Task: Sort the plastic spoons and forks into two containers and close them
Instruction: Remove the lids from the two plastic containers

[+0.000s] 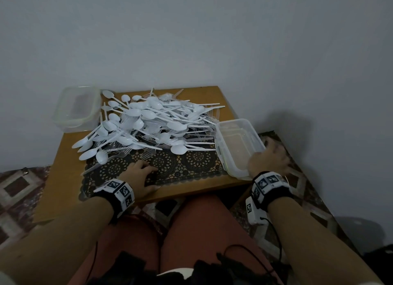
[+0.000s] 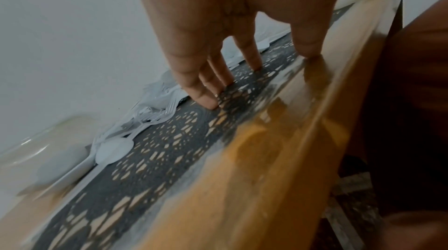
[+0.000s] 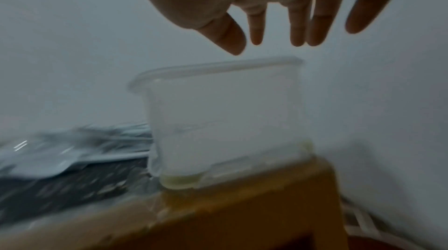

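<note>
A big heap of white plastic spoons and forks [image 1: 148, 123] covers the back of a small wooden table [image 1: 63, 191]. One clear container [image 1: 77, 108] stands at the table's back left corner. A second clear container [image 1: 238, 144] sits at the right edge on what looks like its lid. My left hand [image 1: 138, 174] lies flat, fingers straight, on the dark lace mat [image 1: 187, 165], its fingertips [image 2: 208, 101] touching the mat just short of the heap [image 2: 145, 118]. My right hand [image 1: 270, 157] hovers by the right container's near corner with spread straight fingers [image 3: 298, 30] above its rim [image 3: 218, 68], holding nothing.
A grey wall rises right behind the table. Patterned carpet [image 1: 19, 189] lies on both sides of the table. My legs in reddish trousers [image 1: 191, 231] are under the near edge. A black cable [image 1: 276, 238] hangs from the right wrist unit.
</note>
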Action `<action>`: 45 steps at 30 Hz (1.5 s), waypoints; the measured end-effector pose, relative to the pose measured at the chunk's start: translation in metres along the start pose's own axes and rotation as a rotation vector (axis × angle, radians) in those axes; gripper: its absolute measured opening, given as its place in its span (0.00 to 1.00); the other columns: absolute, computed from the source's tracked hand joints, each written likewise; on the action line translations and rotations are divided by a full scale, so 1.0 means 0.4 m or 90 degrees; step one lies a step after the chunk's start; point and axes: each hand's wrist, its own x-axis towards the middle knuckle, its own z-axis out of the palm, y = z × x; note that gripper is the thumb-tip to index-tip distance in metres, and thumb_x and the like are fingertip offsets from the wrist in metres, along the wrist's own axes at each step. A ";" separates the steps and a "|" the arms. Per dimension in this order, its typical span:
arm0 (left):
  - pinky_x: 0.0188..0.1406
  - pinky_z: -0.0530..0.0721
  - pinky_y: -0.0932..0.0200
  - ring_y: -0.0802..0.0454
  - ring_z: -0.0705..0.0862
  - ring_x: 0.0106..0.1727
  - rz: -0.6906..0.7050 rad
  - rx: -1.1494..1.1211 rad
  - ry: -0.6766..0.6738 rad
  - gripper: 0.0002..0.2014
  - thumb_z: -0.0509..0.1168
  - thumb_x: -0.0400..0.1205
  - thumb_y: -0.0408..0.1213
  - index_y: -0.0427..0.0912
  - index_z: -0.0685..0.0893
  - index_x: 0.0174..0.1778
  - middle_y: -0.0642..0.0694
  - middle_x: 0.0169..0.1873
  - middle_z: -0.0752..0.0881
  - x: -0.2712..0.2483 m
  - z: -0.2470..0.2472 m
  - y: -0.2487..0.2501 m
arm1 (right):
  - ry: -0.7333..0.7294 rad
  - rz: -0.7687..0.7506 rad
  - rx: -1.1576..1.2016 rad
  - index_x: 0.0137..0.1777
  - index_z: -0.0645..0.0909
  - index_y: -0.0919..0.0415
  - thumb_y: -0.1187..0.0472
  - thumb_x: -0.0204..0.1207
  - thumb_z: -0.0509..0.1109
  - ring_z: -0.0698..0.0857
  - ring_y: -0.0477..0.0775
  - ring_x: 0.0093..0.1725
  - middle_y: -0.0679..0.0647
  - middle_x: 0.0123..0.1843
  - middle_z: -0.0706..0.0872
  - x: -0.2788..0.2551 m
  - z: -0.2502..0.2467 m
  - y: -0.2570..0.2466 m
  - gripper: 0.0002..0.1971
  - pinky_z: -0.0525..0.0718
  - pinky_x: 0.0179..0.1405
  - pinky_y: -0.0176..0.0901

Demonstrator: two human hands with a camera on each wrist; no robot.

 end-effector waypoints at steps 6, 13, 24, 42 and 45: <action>0.73 0.74 0.46 0.46 0.67 0.74 0.000 -0.007 -0.027 0.33 0.67 0.75 0.63 0.61 0.69 0.76 0.49 0.74 0.67 0.004 -0.017 0.000 | -0.173 -0.465 -0.115 0.84 0.56 0.48 0.56 0.83 0.58 0.76 0.62 0.69 0.61 0.73 0.75 -0.029 0.062 -0.117 0.30 0.76 0.70 0.57; 0.67 0.79 0.48 0.43 0.80 0.67 -0.188 -0.234 0.158 0.29 0.69 0.79 0.51 0.45 0.74 0.75 0.40 0.67 0.81 0.043 -0.154 -0.118 | -0.225 -0.301 -0.055 0.82 0.64 0.48 0.54 0.86 0.55 0.81 0.67 0.62 0.65 0.67 0.81 -0.014 0.108 -0.136 0.24 0.77 0.62 0.57; 0.70 0.72 0.30 0.25 0.71 0.71 -0.565 -0.335 0.217 0.41 0.65 0.76 0.59 0.58 0.54 0.82 0.31 0.76 0.65 0.176 -0.283 -0.478 | -0.273 -0.290 -0.082 0.85 0.54 0.54 0.60 0.88 0.53 0.74 0.64 0.74 0.64 0.78 0.72 0.003 0.151 -0.118 0.26 0.68 0.73 0.50; 0.75 0.69 0.43 0.35 0.70 0.75 -0.457 -0.240 0.164 0.25 0.64 0.80 0.52 0.51 0.69 0.71 0.39 0.76 0.69 0.213 -0.264 -0.510 | -0.223 -0.321 -0.026 0.84 0.57 0.45 0.55 0.88 0.51 0.83 0.64 0.51 0.65 0.66 0.81 0.010 0.155 -0.095 0.25 0.81 0.55 0.53; 0.64 0.82 0.46 0.37 0.70 0.73 -0.556 -0.724 0.392 0.29 0.60 0.83 0.43 0.52 0.59 0.80 0.39 0.81 0.59 0.241 -0.296 -0.482 | -0.221 -0.317 -0.014 0.84 0.59 0.45 0.56 0.88 0.52 0.83 0.64 0.51 0.64 0.64 0.82 0.011 0.163 -0.092 0.24 0.80 0.53 0.51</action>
